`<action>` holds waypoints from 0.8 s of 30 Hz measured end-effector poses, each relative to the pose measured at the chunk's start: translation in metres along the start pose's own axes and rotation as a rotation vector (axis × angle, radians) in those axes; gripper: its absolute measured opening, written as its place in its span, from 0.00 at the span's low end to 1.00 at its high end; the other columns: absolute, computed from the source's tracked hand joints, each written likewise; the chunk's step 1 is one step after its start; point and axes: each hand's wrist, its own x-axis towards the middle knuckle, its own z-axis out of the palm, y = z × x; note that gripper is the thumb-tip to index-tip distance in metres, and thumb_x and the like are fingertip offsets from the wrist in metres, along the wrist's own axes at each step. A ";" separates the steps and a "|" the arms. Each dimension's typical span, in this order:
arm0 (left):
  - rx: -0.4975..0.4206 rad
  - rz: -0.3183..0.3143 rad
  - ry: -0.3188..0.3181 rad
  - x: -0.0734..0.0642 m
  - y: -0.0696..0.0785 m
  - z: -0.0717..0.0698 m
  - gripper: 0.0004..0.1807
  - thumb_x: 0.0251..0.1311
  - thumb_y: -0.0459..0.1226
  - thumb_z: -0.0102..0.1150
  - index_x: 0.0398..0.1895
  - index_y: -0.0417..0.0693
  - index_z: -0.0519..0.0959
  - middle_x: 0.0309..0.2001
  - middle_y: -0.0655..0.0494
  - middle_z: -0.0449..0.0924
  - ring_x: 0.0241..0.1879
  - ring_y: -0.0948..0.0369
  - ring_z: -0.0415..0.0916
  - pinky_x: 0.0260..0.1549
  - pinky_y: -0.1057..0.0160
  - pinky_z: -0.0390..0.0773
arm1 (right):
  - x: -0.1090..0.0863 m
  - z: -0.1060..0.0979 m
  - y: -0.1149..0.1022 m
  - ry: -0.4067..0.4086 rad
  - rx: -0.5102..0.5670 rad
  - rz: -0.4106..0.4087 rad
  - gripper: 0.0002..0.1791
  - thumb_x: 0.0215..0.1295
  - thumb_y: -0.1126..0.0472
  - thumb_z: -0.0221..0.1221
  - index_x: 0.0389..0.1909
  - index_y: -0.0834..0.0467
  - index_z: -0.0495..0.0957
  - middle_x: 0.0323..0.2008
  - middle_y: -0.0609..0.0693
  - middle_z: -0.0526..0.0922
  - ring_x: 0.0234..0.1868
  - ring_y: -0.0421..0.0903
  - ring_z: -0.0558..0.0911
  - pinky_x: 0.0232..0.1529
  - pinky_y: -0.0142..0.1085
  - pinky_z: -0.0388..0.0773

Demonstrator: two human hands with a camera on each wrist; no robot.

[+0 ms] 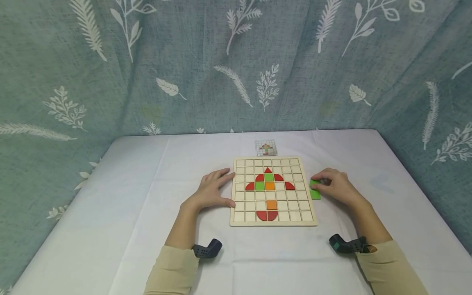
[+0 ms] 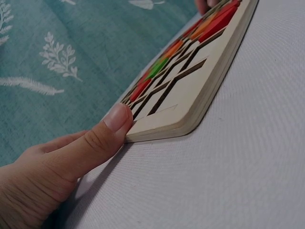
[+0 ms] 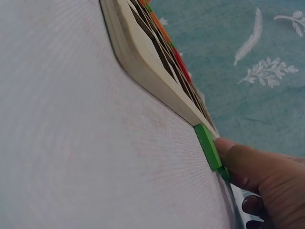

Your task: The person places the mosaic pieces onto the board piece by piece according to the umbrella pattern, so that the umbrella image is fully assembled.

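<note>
A square wooden grid board (image 1: 250,208) lies flat on the table, bearing red, green and orange pieces in some of its cells. My left hand (image 1: 212,190) is at the board's left edge with thumb and fingers spread; in the left wrist view its thumb (image 2: 109,128) touches the rim by a corner. Beyond the right edge, my right hand (image 1: 337,186) pinches a green square tile (image 1: 314,183) between thumb and fingers. Another green tile (image 1: 315,195) lies just nearer, beside the board. The right thumb and fingers partly hide the pinched tile.
Behind the board stands a small pattern card (image 1: 266,148) showing a similar coloured figure. A white cloth covers the table (image 1: 177,164). A leaf-patterned teal curtain (image 1: 206,90) hangs at the back and sides.
</note>
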 end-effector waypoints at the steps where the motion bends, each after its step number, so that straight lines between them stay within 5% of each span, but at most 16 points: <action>1: 0.000 -0.001 -0.001 0.000 0.000 0.000 0.58 0.30 0.64 0.72 0.71 0.56 0.61 0.73 0.53 0.53 0.71 0.51 0.48 0.67 0.47 0.47 | 0.000 0.000 0.000 0.000 -0.001 -0.004 0.15 0.52 0.60 0.69 0.41 0.61 0.84 0.39 0.55 0.83 0.40 0.50 0.78 0.42 0.43 0.73; 7: 0.000 -0.008 -0.004 0.000 0.000 0.000 0.58 0.30 0.64 0.72 0.71 0.57 0.61 0.73 0.53 0.53 0.71 0.51 0.48 0.66 0.48 0.48 | 0.000 -0.001 0.002 -0.037 0.035 0.007 0.15 0.53 0.60 0.69 0.42 0.61 0.84 0.41 0.55 0.82 0.38 0.47 0.74 0.39 0.37 0.71; 15: 0.003 0.001 -0.001 -0.001 0.001 -0.001 0.58 0.30 0.64 0.72 0.71 0.56 0.62 0.72 0.52 0.53 0.71 0.50 0.48 0.66 0.48 0.49 | 0.000 -0.001 0.001 -0.003 -0.001 0.000 0.13 0.52 0.61 0.68 0.39 0.61 0.84 0.39 0.57 0.83 0.44 0.55 0.74 0.48 0.48 0.57; 24: 0.003 -0.006 -0.005 0.000 -0.001 0.001 0.59 0.30 0.66 0.70 0.71 0.58 0.61 0.73 0.54 0.53 0.71 0.51 0.47 0.66 0.47 0.48 | 0.001 -0.003 -0.003 0.009 0.041 0.001 0.14 0.51 0.62 0.68 0.39 0.61 0.83 0.40 0.58 0.83 0.48 0.56 0.73 0.53 0.53 0.55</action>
